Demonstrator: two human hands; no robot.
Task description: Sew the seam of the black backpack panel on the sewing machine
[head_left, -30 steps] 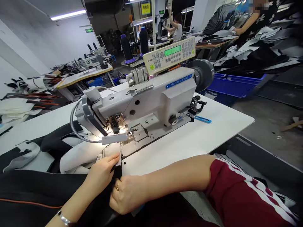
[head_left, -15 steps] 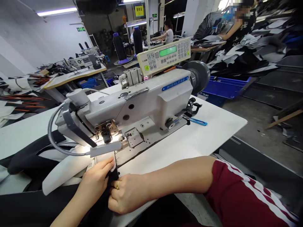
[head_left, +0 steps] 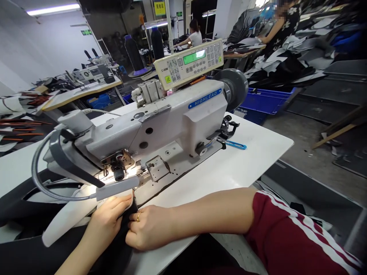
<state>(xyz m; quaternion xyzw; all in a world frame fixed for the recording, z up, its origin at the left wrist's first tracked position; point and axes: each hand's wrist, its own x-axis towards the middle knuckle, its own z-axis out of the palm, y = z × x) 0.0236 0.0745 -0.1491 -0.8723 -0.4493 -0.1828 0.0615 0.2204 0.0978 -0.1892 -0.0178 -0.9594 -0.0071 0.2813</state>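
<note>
**Two Bare Hands Steady Pale and Black Fabric at the Sewing Head**

A person works black fabric point(head_left: 25, 248) and a pale, thin panel point(head_left: 100, 202) at the front of a white-grey HIGHLEAD sewing machine point(head_left: 172, 122) set in a white, flat-topped counter point(head_left: 258, 152). The layered pieces lie at the near edge of the machine bed, the stitching area at twelve o'clock from the left hand point(head_left: 106, 217), lit beneath a slim grey lamp point(head_left: 119, 188).

The left hand is laid over the pale panel with its fingers close together, pressing down; whether the thumb pinches from beneath cannot be seen. Just past three o'clock from it, the right hand point(head_left: 149, 229), a gold ring on one finger, is curled closed on the edge of the black fabric, its fingertips partly hidden. A long, off-white, curved piece point(head_left: 64, 223) fans out at nine o'clock from the left hand. A blue-handled tool point(head_left: 235, 144) lies between one and two o'clock from the right hand, beside the machine's base.

The step in hand appears to be lining up and steadying the layers at the bed. The next move would call for edges held flush, light and even tension from both hands, and fingertips clear of the needle area. Bulk gathered on the left could drag the layers out of line.
</note>
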